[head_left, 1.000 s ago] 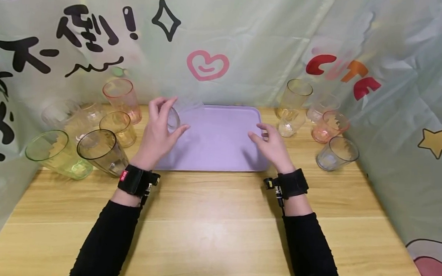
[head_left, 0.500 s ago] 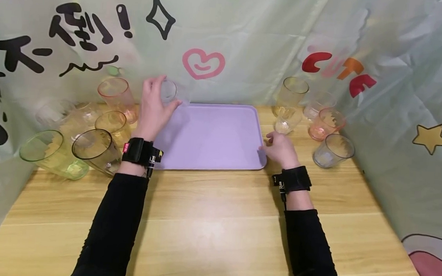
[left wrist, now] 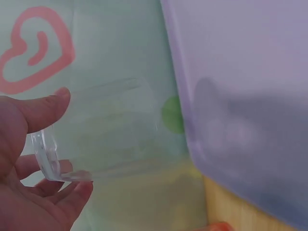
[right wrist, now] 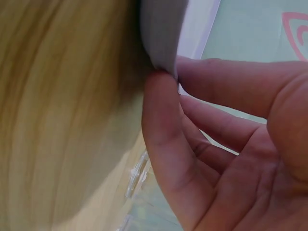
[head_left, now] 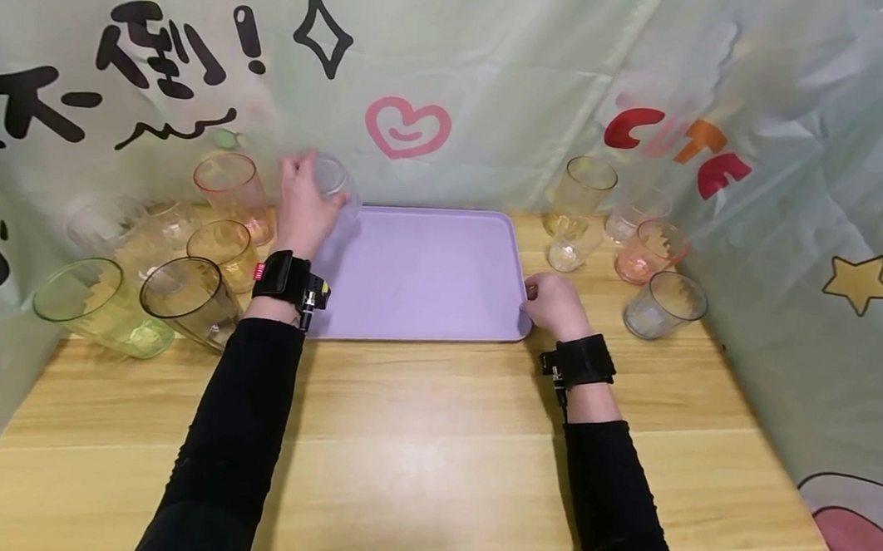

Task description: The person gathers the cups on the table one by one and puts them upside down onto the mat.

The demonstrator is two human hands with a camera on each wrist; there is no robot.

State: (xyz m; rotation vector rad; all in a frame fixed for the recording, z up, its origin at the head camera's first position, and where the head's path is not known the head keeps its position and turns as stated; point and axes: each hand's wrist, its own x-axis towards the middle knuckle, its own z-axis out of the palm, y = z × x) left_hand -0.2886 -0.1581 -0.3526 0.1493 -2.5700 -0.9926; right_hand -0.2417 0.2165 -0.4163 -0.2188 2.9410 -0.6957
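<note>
In the head view, a purple tray (head_left: 426,275) lies on the table. My left hand (head_left: 304,214) holds a clear glass (head_left: 330,174) above the tray's far left corner. Thumb and fingers grip the glass around its thick end, and its clear wall (left wrist: 110,130) points away from the palm in the left wrist view. At the tray's right side, my right hand (head_left: 556,305) pinches the tray's edge (right wrist: 163,36) between thumb and index finger, as the right wrist view shows.
Left of the tray stand several glasses, among them a pink one (head_left: 236,194), an amber one (head_left: 225,252), a grey one (head_left: 193,300) and a green one (head_left: 103,308). More glasses stand right, including a yellow one (head_left: 580,195) and a grey one (head_left: 665,304). Cloth (head_left: 497,79) hangs behind.
My left hand has carried the clear glass up and back, off the tray's surface toward the far left. My right hand has come down and taken hold of the tray's right edge.
</note>
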